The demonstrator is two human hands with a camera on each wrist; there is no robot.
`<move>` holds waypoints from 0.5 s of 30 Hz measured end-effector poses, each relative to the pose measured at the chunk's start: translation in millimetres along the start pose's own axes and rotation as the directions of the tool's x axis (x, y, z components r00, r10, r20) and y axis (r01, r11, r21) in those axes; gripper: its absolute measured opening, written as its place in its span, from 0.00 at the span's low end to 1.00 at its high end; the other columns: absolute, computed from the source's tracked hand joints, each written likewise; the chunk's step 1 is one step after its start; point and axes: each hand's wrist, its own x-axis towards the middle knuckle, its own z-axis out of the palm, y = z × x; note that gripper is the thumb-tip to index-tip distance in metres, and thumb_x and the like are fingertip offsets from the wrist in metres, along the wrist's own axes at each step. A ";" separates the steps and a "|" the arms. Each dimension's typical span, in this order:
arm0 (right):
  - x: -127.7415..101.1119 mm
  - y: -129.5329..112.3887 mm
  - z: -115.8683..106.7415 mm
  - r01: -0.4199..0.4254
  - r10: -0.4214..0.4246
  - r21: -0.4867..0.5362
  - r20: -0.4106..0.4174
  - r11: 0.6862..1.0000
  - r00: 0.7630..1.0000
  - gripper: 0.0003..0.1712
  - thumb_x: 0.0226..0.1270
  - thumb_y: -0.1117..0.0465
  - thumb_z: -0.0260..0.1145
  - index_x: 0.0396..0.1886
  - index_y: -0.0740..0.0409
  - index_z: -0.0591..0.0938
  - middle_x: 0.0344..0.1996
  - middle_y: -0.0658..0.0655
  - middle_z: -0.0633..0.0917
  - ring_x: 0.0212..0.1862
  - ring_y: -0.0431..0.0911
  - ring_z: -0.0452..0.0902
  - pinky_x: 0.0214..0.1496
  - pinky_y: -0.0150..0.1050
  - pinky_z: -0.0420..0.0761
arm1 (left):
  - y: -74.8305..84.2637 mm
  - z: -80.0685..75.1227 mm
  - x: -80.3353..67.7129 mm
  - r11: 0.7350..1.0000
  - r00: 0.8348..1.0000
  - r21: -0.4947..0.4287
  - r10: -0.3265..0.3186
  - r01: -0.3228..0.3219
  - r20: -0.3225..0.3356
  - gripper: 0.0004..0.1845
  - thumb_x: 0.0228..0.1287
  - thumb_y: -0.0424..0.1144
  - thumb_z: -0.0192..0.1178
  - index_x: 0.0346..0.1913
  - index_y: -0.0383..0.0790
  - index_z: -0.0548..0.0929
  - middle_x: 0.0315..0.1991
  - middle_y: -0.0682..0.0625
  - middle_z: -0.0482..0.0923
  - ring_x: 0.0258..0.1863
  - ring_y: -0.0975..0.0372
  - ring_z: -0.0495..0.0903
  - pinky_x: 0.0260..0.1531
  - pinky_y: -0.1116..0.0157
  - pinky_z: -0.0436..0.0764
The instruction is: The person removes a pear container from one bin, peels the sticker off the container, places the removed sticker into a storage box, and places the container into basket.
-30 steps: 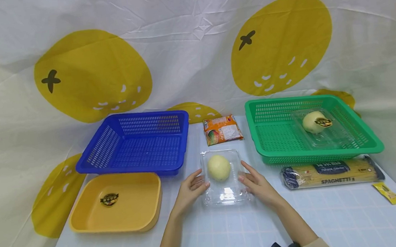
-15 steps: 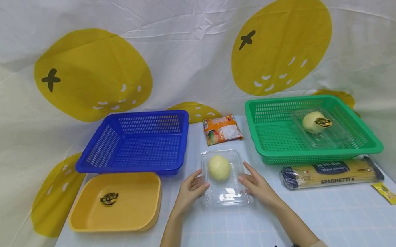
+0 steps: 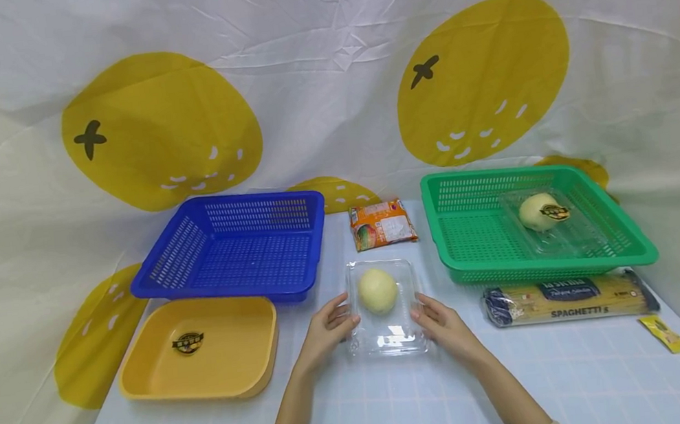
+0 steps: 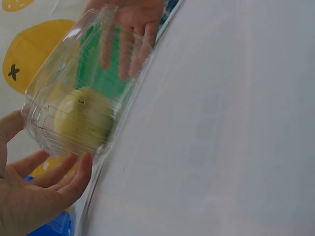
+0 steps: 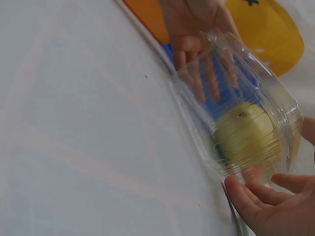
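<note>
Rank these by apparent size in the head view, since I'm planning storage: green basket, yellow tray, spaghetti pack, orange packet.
1. green basket
2. yellow tray
3. spaghetti pack
4. orange packet

The orange packet lies farther back, which shrinks it somewhat.

- The bench point(image 3: 582, 380) has a pale cloth with a faint grid.
- A blue basket point(image 3: 238, 247) sits far left; a yellow tray point(image 3: 201, 349) lies just in front of it.
- A green basket point(image 3: 534, 226) sits far right; a spaghetti pack point(image 3: 570, 298) lies along its front, a small yellow sachet point(image 3: 664, 333) near the pack's right end.
- An orange packet point(image 3: 381, 223) lies between the baskets.
- A clear box point(image 3: 384, 307) stands at centre, in front of the packet.
</note>
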 end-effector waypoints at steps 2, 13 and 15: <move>-0.7 -0.2 0.1 -0.004 0.004 0.002 -0.003 1.000 1.000 0.38 0.69 0.53 0.58 0.71 0.66 0.57 0.65 0.74 0.63 0.66 0.63 0.61 0.60 0.47 0.72 | 0.4 0.3 -0.5 1.000 1.000 0.010 -0.002 0.002 -0.005 0.35 0.60 0.41 0.64 0.67 0.31 0.64 0.60 0.30 0.68 0.56 0.42 0.73 0.46 0.58 0.80; -2.0 0.4 2.3 -0.007 0.008 0.052 -0.028 0.999 1.000 0.35 0.68 0.56 0.60 0.70 0.64 0.60 0.63 0.73 0.66 0.63 0.62 0.65 0.56 0.45 0.76 | 7.8 3.5 -5.2 1.000 0.998 -0.019 -0.017 0.015 -0.062 0.32 0.58 0.39 0.65 0.64 0.31 0.69 0.61 0.37 0.71 0.49 0.53 0.79 0.36 0.67 0.81; -2.0 0.9 2.5 -0.008 0.010 0.058 -0.031 0.998 0.999 0.35 0.67 0.56 0.60 0.69 0.63 0.60 0.63 0.73 0.67 0.63 0.61 0.66 0.56 0.45 0.76 | 7.0 3.0 -5.2 1.000 0.998 -0.017 -0.015 0.014 -0.061 0.32 0.58 0.38 0.66 0.64 0.31 0.69 0.61 0.37 0.71 0.49 0.53 0.78 0.36 0.67 0.80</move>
